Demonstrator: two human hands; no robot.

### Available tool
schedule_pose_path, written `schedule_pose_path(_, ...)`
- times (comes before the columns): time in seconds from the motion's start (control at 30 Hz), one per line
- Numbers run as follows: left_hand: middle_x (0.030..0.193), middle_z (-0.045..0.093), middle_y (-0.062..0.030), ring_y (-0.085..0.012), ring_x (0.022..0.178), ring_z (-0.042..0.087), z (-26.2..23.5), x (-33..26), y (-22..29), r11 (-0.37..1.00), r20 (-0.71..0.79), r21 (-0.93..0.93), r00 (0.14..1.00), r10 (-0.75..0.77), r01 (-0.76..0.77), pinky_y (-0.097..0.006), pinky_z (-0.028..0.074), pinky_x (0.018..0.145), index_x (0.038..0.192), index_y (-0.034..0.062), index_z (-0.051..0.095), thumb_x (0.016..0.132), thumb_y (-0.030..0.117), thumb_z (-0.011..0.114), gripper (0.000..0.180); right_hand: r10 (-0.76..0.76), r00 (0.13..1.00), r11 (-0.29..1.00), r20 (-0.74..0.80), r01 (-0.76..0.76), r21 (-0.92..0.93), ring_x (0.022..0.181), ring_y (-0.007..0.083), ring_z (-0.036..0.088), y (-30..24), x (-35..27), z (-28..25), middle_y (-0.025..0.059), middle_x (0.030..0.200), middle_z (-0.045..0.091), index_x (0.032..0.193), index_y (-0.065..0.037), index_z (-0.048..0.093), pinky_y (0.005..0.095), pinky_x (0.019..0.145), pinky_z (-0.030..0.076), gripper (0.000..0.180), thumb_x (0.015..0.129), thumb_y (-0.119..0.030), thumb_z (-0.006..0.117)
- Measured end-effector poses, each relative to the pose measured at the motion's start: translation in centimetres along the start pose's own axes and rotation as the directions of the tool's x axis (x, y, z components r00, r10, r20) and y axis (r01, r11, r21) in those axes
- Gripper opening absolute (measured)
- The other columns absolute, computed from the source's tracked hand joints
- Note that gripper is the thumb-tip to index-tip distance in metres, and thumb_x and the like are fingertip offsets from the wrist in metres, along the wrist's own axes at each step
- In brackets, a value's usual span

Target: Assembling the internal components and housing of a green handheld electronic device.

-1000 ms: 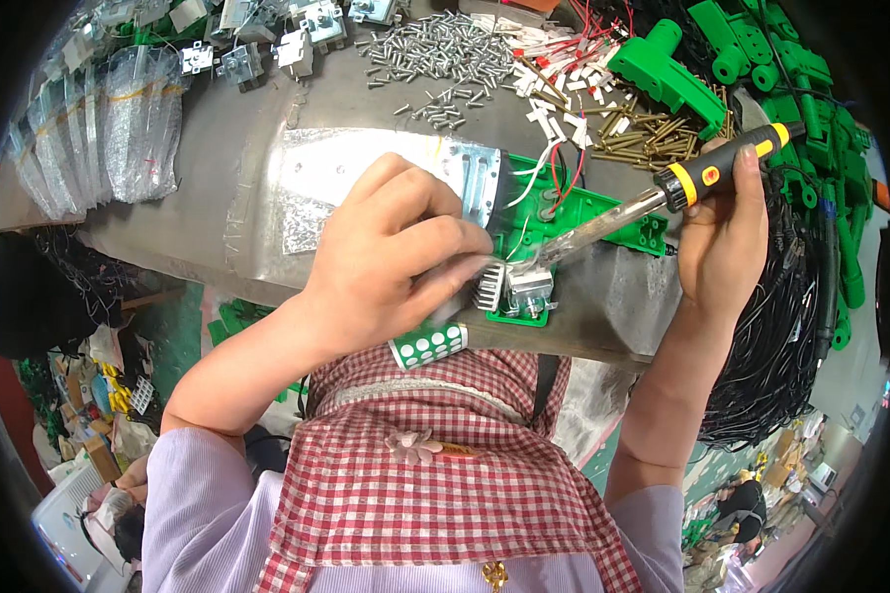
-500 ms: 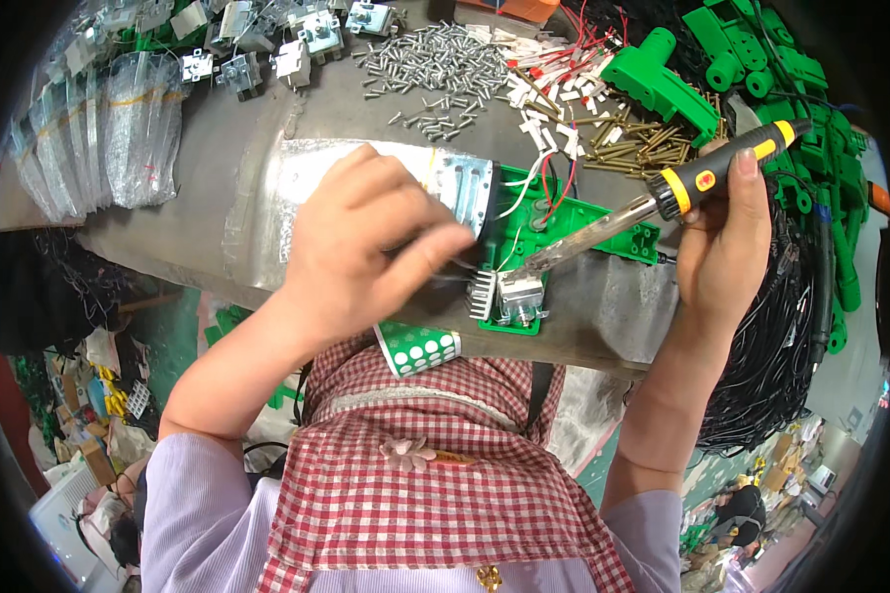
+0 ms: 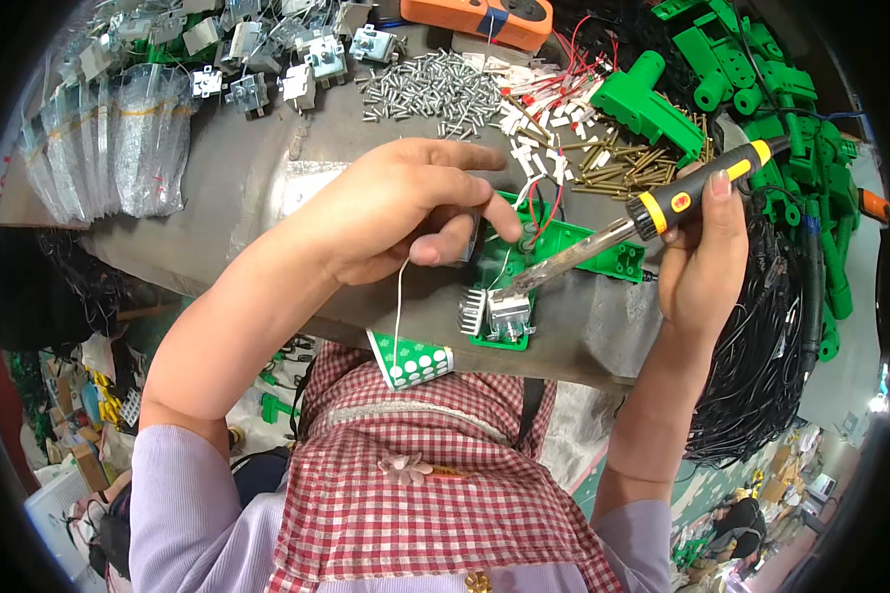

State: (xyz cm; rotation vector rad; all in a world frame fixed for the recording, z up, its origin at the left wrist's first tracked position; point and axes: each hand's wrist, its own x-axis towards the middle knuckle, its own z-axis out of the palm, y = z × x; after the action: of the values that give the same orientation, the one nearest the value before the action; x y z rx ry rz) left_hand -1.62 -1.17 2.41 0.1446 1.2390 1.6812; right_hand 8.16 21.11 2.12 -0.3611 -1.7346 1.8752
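My right hand (image 3: 702, 257) grips a black-and-yellow soldering iron (image 3: 687, 198). The iron's metal tip points down-left onto a small metal-and-clear component (image 3: 509, 314) beside a finned silver heat sink (image 3: 473, 312). Both sit in the lower end of an open green plastic housing (image 3: 603, 247), which has red, black and white wires. Over the housing's left side hangs my left hand (image 3: 415, 203), some fingers curled and others extended. A thin strand of solder wire (image 3: 399, 306) rises into it from a green-and-white cup (image 3: 410, 361) at the table edge. The palm hides the exact hold.
Silver screws (image 3: 430, 89), white connectors and brass screws (image 3: 613, 168) lie across the far side. Green housings (image 3: 752, 69) and coiled black cables (image 3: 752, 366) crowd the right. Clear plastic bags (image 3: 153, 148) and metal switch parts (image 3: 307, 74) are at the far left.
My left hand has moved right and a little up, over the housing, and the solder strand now shows below it. The iron stays against the component; the whole view has shifted slightly.
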Motion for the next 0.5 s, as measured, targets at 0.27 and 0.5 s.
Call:
schedule_pose_path(0.27,0.091,0.067,-0.0120,-0.0027,0.043,0.034,-0.5,0.6,-1.1,0.998,0.024,-0.058,1.000,0.016,-0.015,-0.016,0.027,0.039,0.122,-0.0028,0.051,0.095,0.013,0.050,0.032,-0.010,1.000,1.000,-0.014,0.010,-0.022,0.062,0.0060,0.043,0.3,-0.3,-0.3,0.0010,0.075,0.052,0.094,-0.003,0.055,0.0201,0.055,0.035,0.027,0.098,-0.028,0.047)
schedule_pose_path(0.5,0.092,0.069,-0.0079,-0.0085,0.085,0.063,0.0,-1.0,-2.3,0.793,0.095,0.550,0.963,0.251,-0.261,-0.022,0.051,0.072,0.102,-0.0011,0.067,0.086,-0.001,0.063,0.017,-0.029,1.000,0.999,-0.008,0.029,-0.042,0.064,0.0065,0.046,0.1,-0.3,-0.1,0.0014,0.075,0.055,0.089,-0.003,0.055,0.0221,0.057,0.036,0.023,0.097,-0.024,0.052)
